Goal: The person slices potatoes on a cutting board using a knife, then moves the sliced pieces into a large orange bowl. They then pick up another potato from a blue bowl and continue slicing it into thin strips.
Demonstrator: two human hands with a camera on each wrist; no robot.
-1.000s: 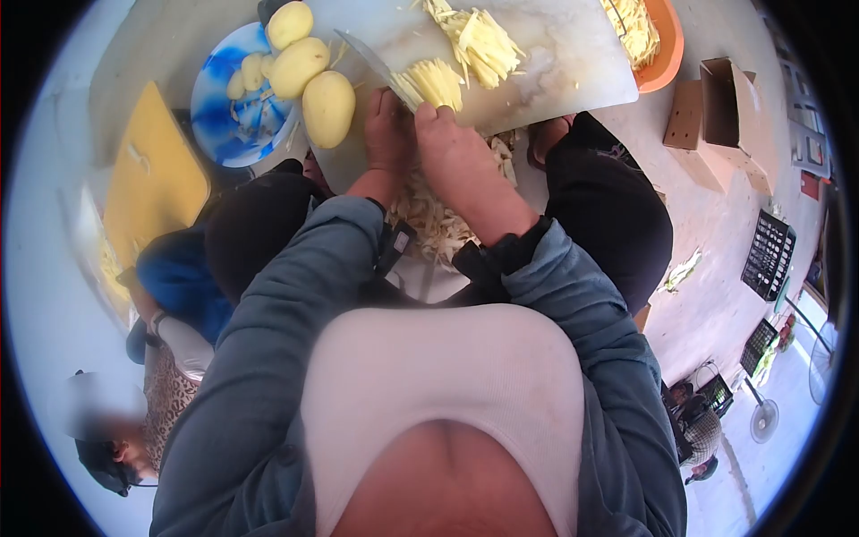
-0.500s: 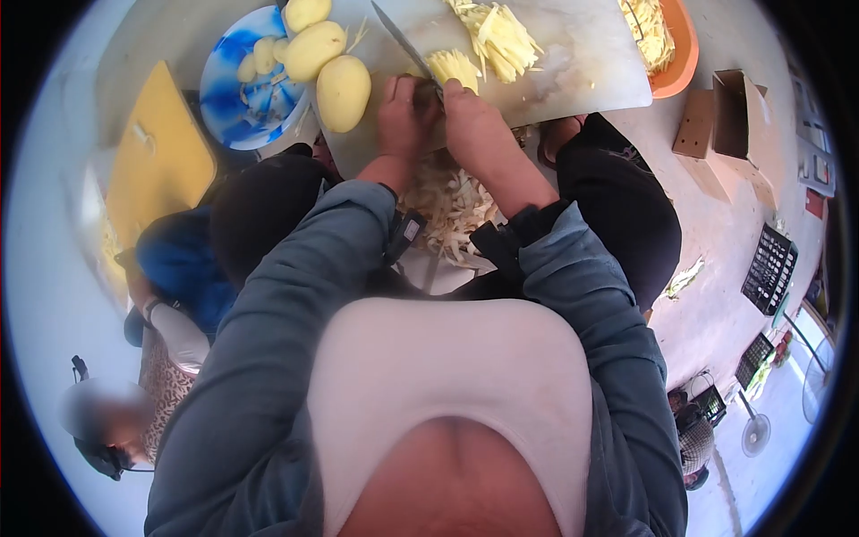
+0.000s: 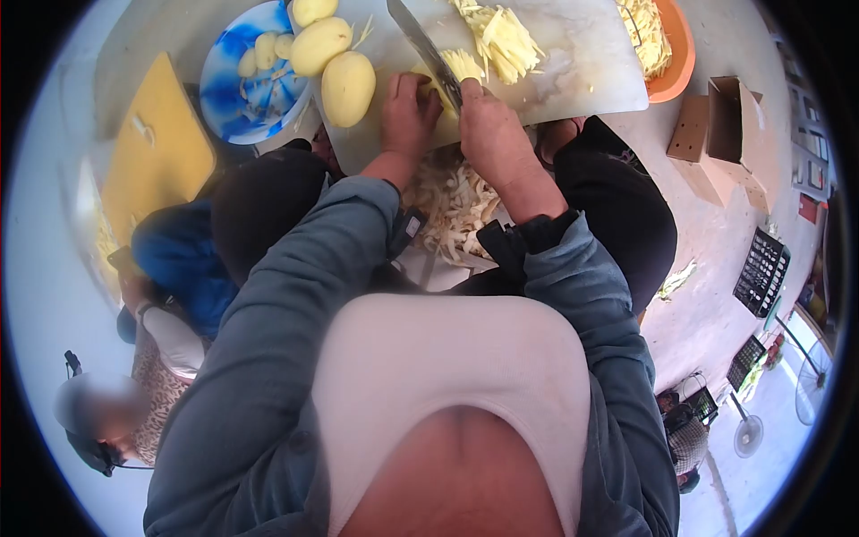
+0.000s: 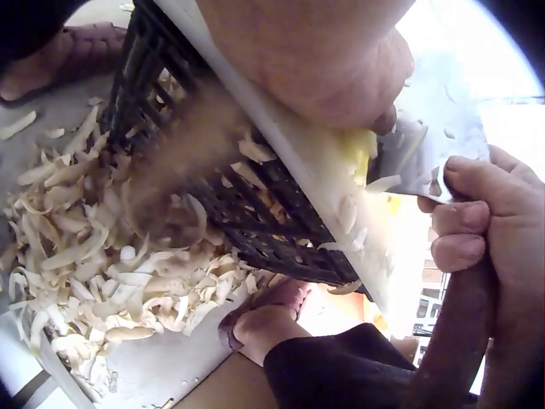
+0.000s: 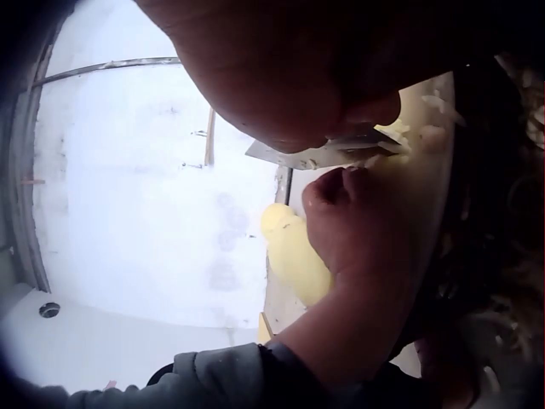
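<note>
My right hand point(image 3: 495, 134) grips the handle of a wide-bladed kitchen knife point(image 3: 420, 40), its blade slanting away to the upper left over the white cutting board point(image 3: 573, 76). Just left of the blade, my left hand point(image 3: 410, 121) bends its fingers over a yellow piece of potato point(image 4: 359, 155), mostly hidden beneath them. Cut potato strips point(image 3: 463, 64) lie against the knife's right side, and a larger heap of strips point(image 3: 506, 40) sits farther back. Several whole peeled potatoes point(image 3: 348, 88) rest on the board's left. In the right wrist view the blade point(image 5: 311, 157) shows between both hands.
A blue-and-white basin point(image 3: 219, 89) with small potatoes stands at left, near a yellow board point(image 3: 157, 152). An orange bowl point(image 3: 682, 63) of strips is at the right, cardboard boxes point(image 3: 702, 148) beyond. Under the cutting board are a black crate point(image 4: 255, 213) and peelings point(image 4: 128, 281). Another person sits at left.
The knife has swung steeper in the head view and moved from the strips' left edge to between them and my left hand. My left hand has drawn slightly apart from the right.
</note>
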